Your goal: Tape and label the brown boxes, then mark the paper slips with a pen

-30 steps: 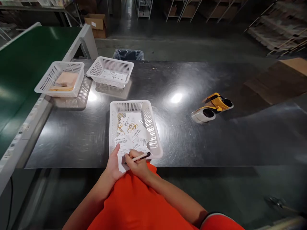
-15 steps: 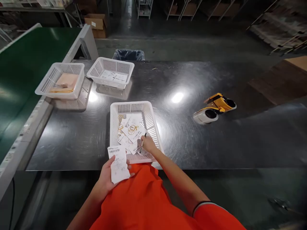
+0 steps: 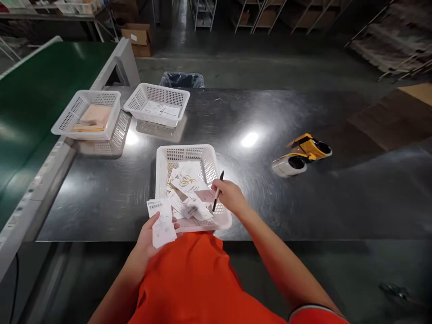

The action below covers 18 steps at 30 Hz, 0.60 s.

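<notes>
My left hand (image 3: 148, 234) is closed around a stack of printed paper slips (image 3: 162, 223), held at the near left corner of a white perforated basket (image 3: 159, 173). In my right hand (image 3: 230, 195), over the basket's right side, is a dark-and-light pen (image 3: 218, 191), tilted with its lower end toward the basket. A small clear bag (image 3: 205, 195) lies or hangs beside the fingers; whether they grip it is unclear. Inside the basket are several white labelled papers (image 3: 197, 182) and small bags with golden rings or loops (image 3: 186, 180).
Two more white baskets stand at the back left, one with pinkish packets (image 3: 97, 115), one with papers (image 3: 162, 109). A yellow-and-white tape dispenser (image 3: 302, 155) sits on the metal table (image 3: 253, 202) at the right. A green conveyor (image 3: 50, 90) runs along the left.
My right hand has moved right and slightly up with the pen, away from the middle of the papers. The papers and bags beneath have shifted. My left hand has moved slightly left with the slips.
</notes>
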Available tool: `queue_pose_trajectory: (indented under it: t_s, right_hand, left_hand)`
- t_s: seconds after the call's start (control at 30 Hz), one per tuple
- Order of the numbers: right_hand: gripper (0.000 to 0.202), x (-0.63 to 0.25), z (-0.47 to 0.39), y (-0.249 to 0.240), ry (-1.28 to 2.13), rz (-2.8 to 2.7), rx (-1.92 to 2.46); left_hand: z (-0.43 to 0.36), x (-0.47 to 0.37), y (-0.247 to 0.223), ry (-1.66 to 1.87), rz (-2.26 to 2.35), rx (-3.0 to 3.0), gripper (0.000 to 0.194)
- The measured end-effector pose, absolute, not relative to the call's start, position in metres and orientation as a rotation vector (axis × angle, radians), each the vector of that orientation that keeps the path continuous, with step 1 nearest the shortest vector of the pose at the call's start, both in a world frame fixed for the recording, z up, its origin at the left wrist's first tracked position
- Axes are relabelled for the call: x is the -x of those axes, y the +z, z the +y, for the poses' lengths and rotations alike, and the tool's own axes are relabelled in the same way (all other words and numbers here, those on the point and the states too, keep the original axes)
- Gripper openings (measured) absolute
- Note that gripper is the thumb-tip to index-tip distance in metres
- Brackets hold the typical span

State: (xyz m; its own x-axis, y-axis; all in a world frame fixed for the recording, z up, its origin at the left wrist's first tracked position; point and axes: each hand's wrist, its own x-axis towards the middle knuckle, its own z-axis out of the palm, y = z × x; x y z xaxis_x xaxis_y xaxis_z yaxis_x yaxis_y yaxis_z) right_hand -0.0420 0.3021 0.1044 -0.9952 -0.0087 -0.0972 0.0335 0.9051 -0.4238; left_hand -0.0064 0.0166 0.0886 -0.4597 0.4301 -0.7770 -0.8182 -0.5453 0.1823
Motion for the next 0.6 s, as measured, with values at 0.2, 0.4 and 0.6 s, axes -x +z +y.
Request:
queue_pose_trajectory:
  t_s: [0.2,0.4,0.6]
  right_hand:
    - [0.034,0.042,0.262,0.18,-1.005,2.633,0.755]
    - [0.027,0.052,0.209,0.152,-1.123,2.648,0.888]
    - [0.012,0.047,0.196,0.116,-1.486,2.648,0.871]
  left_hand:
    - [0.05,0.02,0.093,1.974,0.539,0.612,0.05]
    - [0.062,0.003,0.1,1.904,0.336,0.319,0.073]
    - [0.05,-0.004,0.096,1.935,0.376,0.246,0.074]
